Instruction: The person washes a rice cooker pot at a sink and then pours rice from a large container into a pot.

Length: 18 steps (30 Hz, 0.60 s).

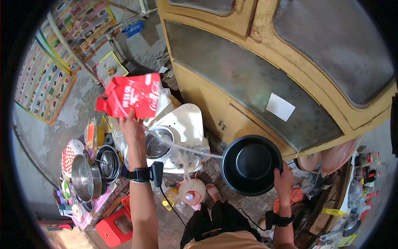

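My left hand (131,124) grips a red plastic Coca-Cola wrapper (133,96) by its lower edge, raised in front of the wall. My right hand (283,179) holds the right rim of a black round basin (230,176), tilted so that its inside faces me. A pale translucent strip or tube (196,151) runs from near my left hand to the basin's left rim; how its ends are fixed is not plain. Behind my left wrist, a perforated steel strainer (158,143) sits on a white panel (188,124).
Steel pots (87,179) crowd a cloth-covered table at left, above a red plastic stool (115,227). A yellow wooden cabinet (205,93) with glass panes stands ahead. A large capped plastic jug (191,190) is by my feet. Bottles (367,158) line a shelf at right.
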Available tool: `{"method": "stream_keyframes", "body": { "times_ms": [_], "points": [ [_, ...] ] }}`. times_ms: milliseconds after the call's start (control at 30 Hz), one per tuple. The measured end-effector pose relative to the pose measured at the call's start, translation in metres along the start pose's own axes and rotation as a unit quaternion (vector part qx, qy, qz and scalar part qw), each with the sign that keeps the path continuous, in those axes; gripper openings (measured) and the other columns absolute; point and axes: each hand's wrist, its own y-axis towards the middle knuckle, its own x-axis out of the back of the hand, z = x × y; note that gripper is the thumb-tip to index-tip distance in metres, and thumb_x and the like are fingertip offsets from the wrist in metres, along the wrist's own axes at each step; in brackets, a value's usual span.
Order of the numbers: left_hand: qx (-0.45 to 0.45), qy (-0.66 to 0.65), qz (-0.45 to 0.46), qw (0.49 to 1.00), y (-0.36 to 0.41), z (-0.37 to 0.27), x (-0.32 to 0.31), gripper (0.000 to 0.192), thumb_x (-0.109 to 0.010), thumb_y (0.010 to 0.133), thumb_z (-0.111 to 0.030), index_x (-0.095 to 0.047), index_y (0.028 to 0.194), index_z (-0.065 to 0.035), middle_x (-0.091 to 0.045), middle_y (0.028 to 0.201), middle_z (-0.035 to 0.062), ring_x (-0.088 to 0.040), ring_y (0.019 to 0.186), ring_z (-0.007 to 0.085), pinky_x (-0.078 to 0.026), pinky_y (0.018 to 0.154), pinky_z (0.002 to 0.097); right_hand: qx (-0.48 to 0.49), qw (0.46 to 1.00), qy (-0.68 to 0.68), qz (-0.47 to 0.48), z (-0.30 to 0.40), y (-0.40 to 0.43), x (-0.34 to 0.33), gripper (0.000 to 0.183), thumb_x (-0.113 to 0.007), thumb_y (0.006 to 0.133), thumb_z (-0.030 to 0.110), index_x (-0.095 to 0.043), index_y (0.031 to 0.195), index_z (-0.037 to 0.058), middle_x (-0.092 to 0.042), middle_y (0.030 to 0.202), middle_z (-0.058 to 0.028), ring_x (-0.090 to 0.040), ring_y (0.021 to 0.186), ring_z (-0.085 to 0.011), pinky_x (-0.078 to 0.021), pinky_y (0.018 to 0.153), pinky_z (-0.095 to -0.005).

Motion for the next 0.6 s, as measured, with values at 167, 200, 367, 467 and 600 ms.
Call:
{"method": "stream_keyframes", "body": {
  "times_ms": [167,200,367,467,600],
  "points": [
    [-0.055,-0.042,-0.01,0.998,0.011,-0.017,-0.039,0.021,-0.056,0.086,-0.006,-0.05,0.106,-0.0068,-0.06,0.099,0.0048,-0.06,0.085,0.0177,-0.052,0.07,0.0335,-0.021,1.0,0.016,0.006,-0.01,-0.001,0.001,0.034,-0.049,0.077,0.003,-0.052,0.11,-0.0024,-0.057,0.091,-0.0292,-0.055,0.087,-0.046,-0.0436,0.072,-0.0448],
    [-0.073,-0.048,-0.017,0.996,0.012,-0.016,-0.042,0.021,-0.056,0.086,-0.006,-0.05,0.106,-0.0067,-0.06,0.099,0.0051,-0.06,0.085,0.0179,-0.052,0.07,0.0339,-0.035,0.999,0.015,0.018,-0.01,-0.002,0.003,0.035,-0.05,0.076,0.003,-0.052,0.11,-0.0021,-0.057,0.092,-0.0296,-0.054,0.089,-0.0463,-0.0431,0.074,-0.0457],
    [-0.009,0.07,-0.035,0.997,-0.011,0.047,-0.031,0.016,-0.056,0.086,-0.005,-0.052,0.101,-0.0057,-0.059,0.094,0.004,-0.057,0.079,0.0137,-0.051,0.064,0.031,-0.044,0.998,-0.055,-0.007,-0.021,-0.012,0.001,0.035,-0.052,0.075,0.005,-0.053,0.109,-0.0007,-0.058,0.092,-0.0284,-0.055,0.088,-0.0456,-0.0433,0.075,-0.0458],
    [0.06,0.088,-0.031,0.994,-0.04,0.106,0.005,0.016,-0.057,0.085,-0.004,-0.051,0.1,-0.0054,-0.059,0.087,0.0048,-0.056,0.072,0.014,-0.05,0.057,0.0291,-0.066,0.997,-0.041,0.009,-0.022,-0.014,-0.004,0.033,-0.053,0.074,0.005,-0.054,0.106,-0.0003,-0.059,0.093,-0.0262,-0.055,0.086,-0.044,-0.044,0.075,-0.044],
    [0.214,0.106,-0.073,0.968,-0.068,0.148,0.032,0.024,-0.054,0.083,0.002,-0.046,0.105,-0.0036,-0.058,0.097,0.0103,-0.062,0.075,0.0227,-0.054,0.057,0.0362,-0.065,0.997,-0.049,0.016,-0.024,-0.015,-0.01,0.033,-0.052,0.074,0.004,-0.054,0.107,-0.0006,-0.059,0.092,-0.0251,-0.056,0.085,-0.0435,-0.0447,0.075,-0.0436]
  ]
}}
